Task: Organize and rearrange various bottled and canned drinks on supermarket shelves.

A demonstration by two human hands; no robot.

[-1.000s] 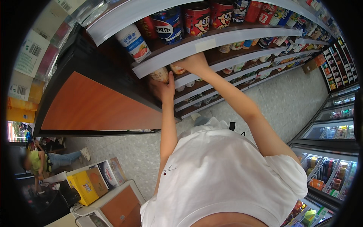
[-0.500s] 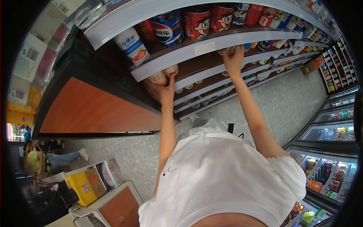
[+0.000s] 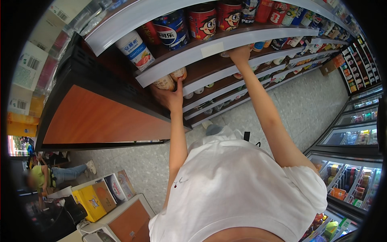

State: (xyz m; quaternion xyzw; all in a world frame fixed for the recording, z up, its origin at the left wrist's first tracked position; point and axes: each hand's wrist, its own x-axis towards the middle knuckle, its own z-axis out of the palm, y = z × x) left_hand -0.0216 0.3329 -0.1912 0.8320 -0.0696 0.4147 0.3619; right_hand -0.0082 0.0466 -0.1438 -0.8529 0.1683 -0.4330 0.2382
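Note:
At the left end of the second shelf (image 3: pixel 201 76), my left hand (image 3: pixel 171 98) is curled round the near side of a tan-and-white can (image 3: pixel 164 83). Its thumb points up against a second, similar can (image 3: pixel 179 74); its other fingers are mostly hidden. Farther right on that shelf, my right hand (image 3: pixel 239 54) reaches in under the upper shelf's edge. Its fingers are out of sight, so what it touches cannot be made out. A blue-topped container (image 3: pixel 258 46) stands just right of it.
The upper shelf holds a white-and-blue bottle (image 3: pixel 135 50), a blue drink bottle (image 3: pixel 171 30) and red tins (image 3: pixel 202 22). A dark end panel (image 3: pixel 105 117) closes the left side. Drinks coolers (image 3: pixel 346 177) line the right. A person in green (image 3: pixel 60 175) is at far left, behind a counter (image 3: pixel 129 222).
My right hand has moved left and deeper under the upper shelf, and its fingers have gone out of sight. My left hand stays at the tan-and-white cans. The view has shifted slightly.

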